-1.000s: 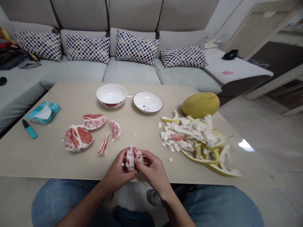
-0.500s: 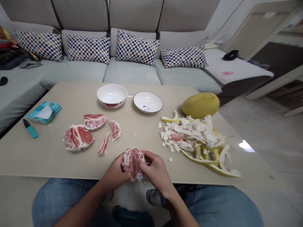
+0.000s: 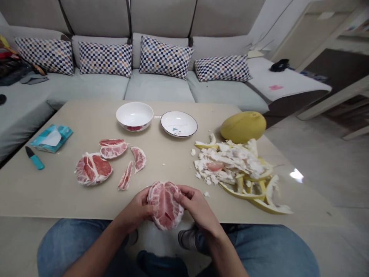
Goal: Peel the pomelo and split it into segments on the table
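Between my two hands, at the table's near edge, is a peeled pomelo chunk [image 3: 165, 206], spread apart along its middle so the pink flesh faces up. My left hand [image 3: 138, 209] grips its left side, thumb on the flesh. On the other side my right hand [image 3: 197, 206] holds it, thumb near the upper right edge. To the left lie a big peeled pomelo piece [image 3: 93, 169], a smaller chunk [image 3: 113, 149], a curved segment [image 3: 139, 159] and a thin segment [image 3: 125, 176].
A white bowl [image 3: 135, 116] and a shallow plate [image 3: 179, 124] stand at the back. At right, a whole pomelo [image 3: 243, 127] sits behind heaped rind and pith [image 3: 230, 165]. A teal-handled knife [image 3: 35, 158] and a tissue pack [image 3: 52, 137] lie far left.
The pomelo chunk in my hands has been opened wider, and its two halves now lie apart with more flesh showing. My hands have moved slightly away from each other.
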Tool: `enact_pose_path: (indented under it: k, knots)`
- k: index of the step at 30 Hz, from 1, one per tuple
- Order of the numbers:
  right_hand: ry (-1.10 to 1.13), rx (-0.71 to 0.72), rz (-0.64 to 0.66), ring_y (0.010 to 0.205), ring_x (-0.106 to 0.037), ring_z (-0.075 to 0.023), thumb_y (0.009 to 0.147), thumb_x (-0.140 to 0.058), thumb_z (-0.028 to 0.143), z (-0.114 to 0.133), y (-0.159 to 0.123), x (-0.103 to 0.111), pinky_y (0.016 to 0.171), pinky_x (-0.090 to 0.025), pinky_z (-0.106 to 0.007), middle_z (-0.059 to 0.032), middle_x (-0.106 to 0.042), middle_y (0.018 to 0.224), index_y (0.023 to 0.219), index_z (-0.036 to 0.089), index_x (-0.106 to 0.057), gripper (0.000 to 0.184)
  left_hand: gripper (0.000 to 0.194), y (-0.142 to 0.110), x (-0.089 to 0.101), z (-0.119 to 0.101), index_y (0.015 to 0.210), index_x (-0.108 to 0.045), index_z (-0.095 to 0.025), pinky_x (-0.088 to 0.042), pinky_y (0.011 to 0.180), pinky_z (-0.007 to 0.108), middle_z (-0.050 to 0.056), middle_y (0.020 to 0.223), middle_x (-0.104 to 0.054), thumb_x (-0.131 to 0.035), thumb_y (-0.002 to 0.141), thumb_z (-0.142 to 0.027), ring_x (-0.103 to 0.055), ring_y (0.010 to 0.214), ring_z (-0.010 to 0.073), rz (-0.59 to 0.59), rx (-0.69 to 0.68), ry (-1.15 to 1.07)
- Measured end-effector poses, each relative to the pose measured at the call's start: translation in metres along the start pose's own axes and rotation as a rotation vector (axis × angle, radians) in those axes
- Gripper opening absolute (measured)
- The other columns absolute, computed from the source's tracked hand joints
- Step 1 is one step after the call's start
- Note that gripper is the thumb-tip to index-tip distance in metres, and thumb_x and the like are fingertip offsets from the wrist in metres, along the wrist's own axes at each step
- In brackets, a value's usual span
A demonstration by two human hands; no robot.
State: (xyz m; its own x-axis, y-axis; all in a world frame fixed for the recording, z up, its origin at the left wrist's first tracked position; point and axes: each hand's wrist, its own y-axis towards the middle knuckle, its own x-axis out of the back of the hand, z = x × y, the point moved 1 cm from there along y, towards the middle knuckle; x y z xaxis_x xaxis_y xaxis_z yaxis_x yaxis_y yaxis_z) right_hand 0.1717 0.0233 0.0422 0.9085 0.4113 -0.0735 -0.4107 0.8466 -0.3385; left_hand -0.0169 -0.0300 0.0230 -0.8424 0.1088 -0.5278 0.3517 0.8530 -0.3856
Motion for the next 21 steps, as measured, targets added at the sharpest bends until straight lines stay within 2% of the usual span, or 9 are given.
enact_pose_path:
  k: [4, 10, 15, 18, 21]
  knots:
    - [0.112, -0.055, 0.055, 0.062, -0.061, -0.0159, 0.07, -0.076, 0.059, -0.003, -0.001, 0.001, 0.061, -0.046, -0.027, -0.0035, -0.073, 0.076, 0.094, 0.015, -0.076, 0.05, 0.067, 0.0, 0.002, 0.0, 0.126, -0.061, -0.019, -0.053, 0.078, 0.03, 0.007, 0.107, -0.07, -0.082, 0.063, -0.031, -0.067, 0.087, 0.0203, 0.038, -0.007, -0.058]
    - [0.328, -0.087, 0.14, 0.066, -0.063, -0.0179, 0.069, -0.077, 0.058, -0.007, -0.001, -0.003, 0.067, -0.049, -0.028, -0.0058, -0.073, 0.076, 0.088, 0.015, -0.076, 0.046, 0.062, 0.003, 0.006, 0.003, 0.124, -0.062, -0.018, -0.054, 0.075, 0.03, 0.008, 0.104, -0.071, -0.078, 0.064, -0.025, -0.067, 0.081, 0.0193, 0.116, -0.018, -0.182]
    - [0.392, -0.096, 0.102, 0.063, -0.064, -0.0182, 0.068, -0.078, 0.056, -0.017, 0.002, -0.003, 0.066, -0.051, -0.029, -0.0052, -0.072, 0.074, 0.083, 0.016, -0.075, 0.043, 0.059, 0.003, 0.007, 0.005, 0.123, -0.063, -0.017, -0.054, 0.071, 0.025, 0.009, 0.104, -0.07, -0.079, 0.067, -0.024, -0.067, 0.083, 0.0176, 0.136, 0.011, -0.209]
    - [0.435, -0.092, 0.069, 0.067, -0.066, -0.0188, 0.072, -0.077, 0.052, -0.021, 0.004, 0.0, 0.07, -0.052, -0.029, -0.0057, -0.074, 0.079, 0.087, 0.016, -0.076, 0.039, 0.061, 0.003, 0.009, 0.005, 0.129, -0.059, -0.018, -0.056, 0.076, 0.03, 0.011, 0.114, -0.068, -0.079, 0.072, -0.029, -0.068, 0.09, 0.0203, 0.132, -0.013, -0.194]
    - [0.455, -0.077, 0.116, 0.075, -0.068, -0.0192, 0.077, -0.075, 0.05, -0.02, 0.004, 0.002, 0.076, -0.052, -0.029, -0.0062, -0.076, 0.086, 0.094, 0.016, -0.076, 0.038, 0.065, 0.003, 0.01, 0.006, 0.133, -0.057, -0.02, -0.057, 0.078, 0.032, 0.012, 0.119, -0.067, -0.08, 0.073, -0.032, -0.068, 0.091, 0.0216, 0.112, -0.033, -0.171]
